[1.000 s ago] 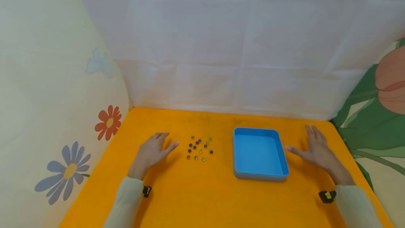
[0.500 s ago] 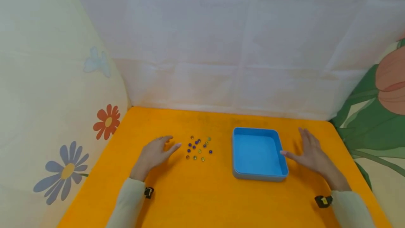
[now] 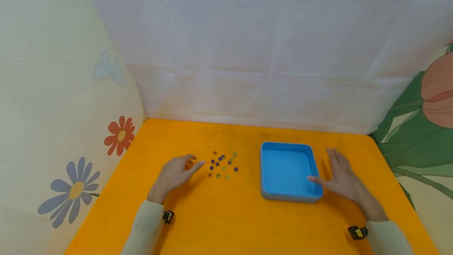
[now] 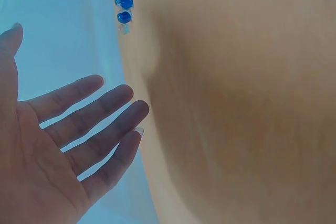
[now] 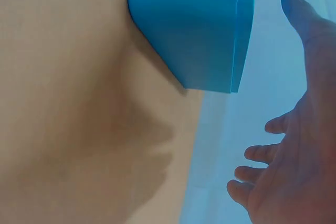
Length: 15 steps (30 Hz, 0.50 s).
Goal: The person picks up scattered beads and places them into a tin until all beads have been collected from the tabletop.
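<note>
Several small glass marbles (image 3: 217, 164), dark blue, amber and yellow-green, lie loosely scattered on the orange table. Just left of them hovers my left hand (image 3: 175, 174), thumb and fingers apart and holding nothing; the left wrist view shows its spread palm (image 4: 47, 166) with blue marbles (image 4: 124, 1) beyond. A square blue tray (image 3: 291, 199) with low walls stands right of the marbles, nothing inside it. My right hand (image 3: 344, 180) is at the tray's right side, its thumb over the rim in the head view. In the right wrist view that hand (image 5: 294, 150) is apart from the tray (image 5: 194, 30).
The orange tabletop (image 3: 226, 219) reaches to a white cloth wall (image 3: 212, 50) at the back. Cloths with printed flowers (image 3: 76, 191) hang at the left and right (image 3: 417, 137). A small dark wrist camera (image 3: 358, 232) sits on each wrist.
My right hand has moved left, its thumb now over the tray's right rim. My left hand has edged right toward the marbles, fingers bending slightly. Marbles and tray stay put.
</note>
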### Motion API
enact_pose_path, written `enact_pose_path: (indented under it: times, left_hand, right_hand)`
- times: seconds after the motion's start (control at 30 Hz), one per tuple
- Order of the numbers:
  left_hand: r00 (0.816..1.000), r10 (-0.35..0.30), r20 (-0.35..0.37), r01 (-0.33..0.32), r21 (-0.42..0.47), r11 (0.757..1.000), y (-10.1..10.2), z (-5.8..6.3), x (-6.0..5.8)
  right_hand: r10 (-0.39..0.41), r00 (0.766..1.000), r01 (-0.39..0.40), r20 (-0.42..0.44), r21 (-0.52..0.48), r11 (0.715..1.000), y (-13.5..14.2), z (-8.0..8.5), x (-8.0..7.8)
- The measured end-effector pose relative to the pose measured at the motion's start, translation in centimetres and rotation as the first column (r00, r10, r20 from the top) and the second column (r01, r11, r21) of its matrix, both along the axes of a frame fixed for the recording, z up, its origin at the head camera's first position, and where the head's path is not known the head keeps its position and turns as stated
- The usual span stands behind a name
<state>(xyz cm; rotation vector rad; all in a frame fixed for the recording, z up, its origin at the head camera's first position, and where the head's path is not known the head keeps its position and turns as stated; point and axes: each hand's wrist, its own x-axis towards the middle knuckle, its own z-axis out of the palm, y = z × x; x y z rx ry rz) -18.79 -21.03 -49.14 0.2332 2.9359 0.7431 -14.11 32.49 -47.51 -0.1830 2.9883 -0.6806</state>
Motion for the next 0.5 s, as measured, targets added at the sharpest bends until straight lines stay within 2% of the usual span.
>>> enact_pose_path:
  times: [0.27,0.5]
  left_hand:
    - [1.000,-0.020,-0.013,0.020,0.020,1.000,0.1,-0.2,0.0]
    - [0.999,-0.033,-0.033,0.034,0.037,0.999,0.2,-0.5,0.1]
  right_hand:
    - [0.021,0.998,-0.021,0.055,-0.010,1.000,-0.9,-0.3,0.8]
    - [0.016,0.997,-0.017,0.069,0.013,1.000,-1.7,-0.9,1.5]
